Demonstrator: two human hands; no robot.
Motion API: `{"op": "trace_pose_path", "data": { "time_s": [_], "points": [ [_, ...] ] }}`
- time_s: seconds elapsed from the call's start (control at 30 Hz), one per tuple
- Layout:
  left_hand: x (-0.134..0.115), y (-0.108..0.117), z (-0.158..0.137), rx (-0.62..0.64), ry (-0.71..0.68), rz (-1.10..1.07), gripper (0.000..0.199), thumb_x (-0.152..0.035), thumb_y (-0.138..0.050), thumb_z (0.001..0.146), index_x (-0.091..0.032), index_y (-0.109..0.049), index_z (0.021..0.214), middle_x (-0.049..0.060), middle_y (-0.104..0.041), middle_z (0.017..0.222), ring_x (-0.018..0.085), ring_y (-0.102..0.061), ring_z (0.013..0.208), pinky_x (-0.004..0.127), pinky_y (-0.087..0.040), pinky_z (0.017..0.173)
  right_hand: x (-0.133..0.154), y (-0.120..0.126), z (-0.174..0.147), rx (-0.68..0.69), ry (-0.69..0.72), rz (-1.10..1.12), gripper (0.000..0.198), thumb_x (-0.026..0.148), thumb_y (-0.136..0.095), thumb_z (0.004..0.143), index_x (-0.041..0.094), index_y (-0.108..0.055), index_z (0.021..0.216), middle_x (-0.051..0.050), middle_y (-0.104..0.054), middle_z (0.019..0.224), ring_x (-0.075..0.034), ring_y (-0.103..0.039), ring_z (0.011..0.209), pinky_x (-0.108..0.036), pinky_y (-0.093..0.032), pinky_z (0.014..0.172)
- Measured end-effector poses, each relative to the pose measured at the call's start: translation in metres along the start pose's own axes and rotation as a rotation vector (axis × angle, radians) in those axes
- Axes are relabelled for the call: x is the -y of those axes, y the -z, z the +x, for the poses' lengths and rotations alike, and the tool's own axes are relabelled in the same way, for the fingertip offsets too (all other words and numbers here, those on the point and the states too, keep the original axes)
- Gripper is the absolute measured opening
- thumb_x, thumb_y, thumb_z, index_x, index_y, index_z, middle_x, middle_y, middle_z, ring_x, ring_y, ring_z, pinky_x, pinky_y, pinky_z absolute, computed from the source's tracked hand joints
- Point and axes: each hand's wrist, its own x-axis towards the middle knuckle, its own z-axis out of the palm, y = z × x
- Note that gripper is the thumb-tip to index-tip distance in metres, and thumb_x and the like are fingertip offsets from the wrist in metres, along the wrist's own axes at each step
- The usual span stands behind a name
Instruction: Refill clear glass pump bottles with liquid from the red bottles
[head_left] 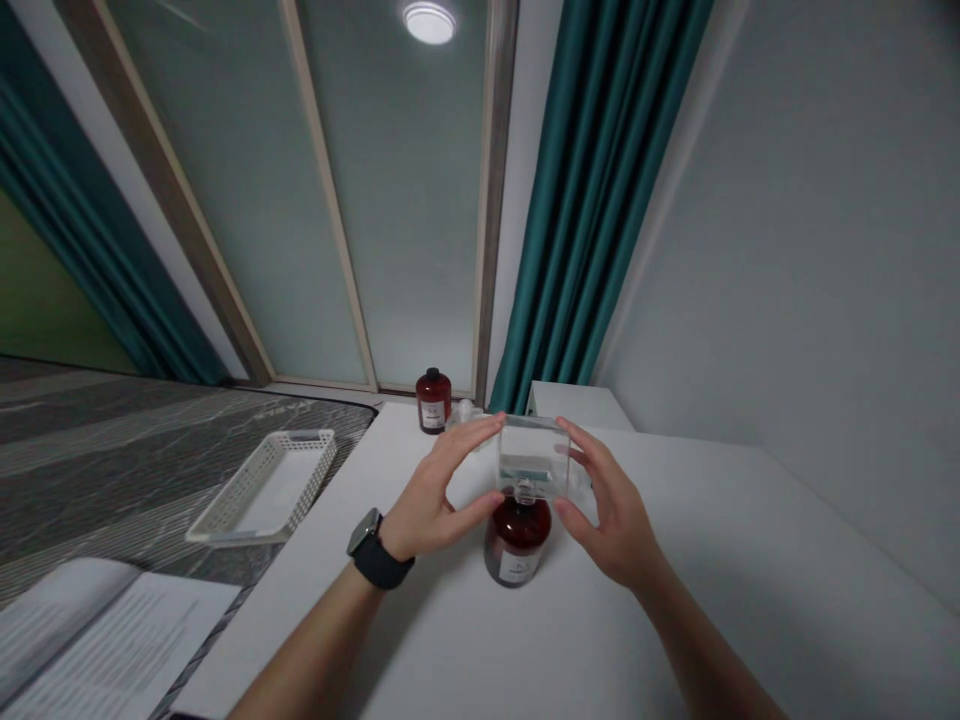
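Observation:
Between my two hands is a clear, see-through box, gripped at its left and right sides. My left hand, with a dark watch on the wrist, has its fingertips on the left side. On the right side are the thumb and fingers of my right hand. Just below the box stands a dark red bottle with a white label, upright on the white table. The box hides the bottle's top, and I cannot tell whether the two touch.
A second dark red bottle stands near the table's far edge, beside crumpled clear plastic. To the left lie a white perforated basket and an open book. A white cabinet is behind the table, below teal curtains.

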Motion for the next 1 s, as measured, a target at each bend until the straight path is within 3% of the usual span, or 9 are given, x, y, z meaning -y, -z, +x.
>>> {"op": "trace_pose_path", "data": {
  "time_s": [0.2,0.37,0.83,1.0],
  "points": [
    [0.002,0.002,0.001,0.029,0.030,-0.041,0.063,-0.025,-0.066,0.088,-0.026,-0.040,0.145,0.013,-0.047,0.149,0.031,-0.047,0.135,0.052,-0.039,0.113,0.000,0.000,0.002,0.038,-0.099,0.149,0.061,0.023,-0.060,0.090,0.034,-0.037,0.145,-0.010,-0.038,0.152,-0.030,-0.051,0.131,-0.052,-0.048,0.105],
    [-0.001,0.003,0.004,0.071,0.103,-0.168,0.063,-0.023,-0.065,0.089,-0.028,-0.038,0.146,0.015,-0.044,0.150,0.029,-0.059,0.122,0.050,-0.049,0.103,0.001,0.001,0.004,0.058,-0.110,0.199,0.062,0.025,-0.060,0.091,0.036,-0.035,0.146,-0.011,-0.036,0.151,-0.030,-0.052,0.130,-0.051,-0.049,0.104],
    [-0.011,0.013,0.006,0.139,0.100,-0.144,0.066,-0.019,-0.065,0.087,-0.028,-0.036,0.146,0.014,-0.040,0.152,0.032,-0.050,0.131,0.051,-0.048,0.103,0.017,0.011,0.008,0.107,-0.072,0.090,0.060,0.025,-0.062,0.089,0.037,-0.037,0.142,-0.010,-0.037,0.148,-0.030,-0.050,0.131,-0.051,-0.049,0.104],
    [-0.014,0.011,0.003,0.134,0.131,-0.190,0.075,-0.015,-0.063,0.087,-0.033,-0.026,0.149,0.014,-0.038,0.153,0.031,-0.052,0.130,0.050,-0.048,0.102,0.023,0.009,0.008,0.095,-0.061,0.055,0.060,0.023,-0.061,0.088,0.037,-0.037,0.141,-0.010,-0.037,0.146,-0.031,-0.048,0.131,-0.052,-0.050,0.102]
  ]
}}
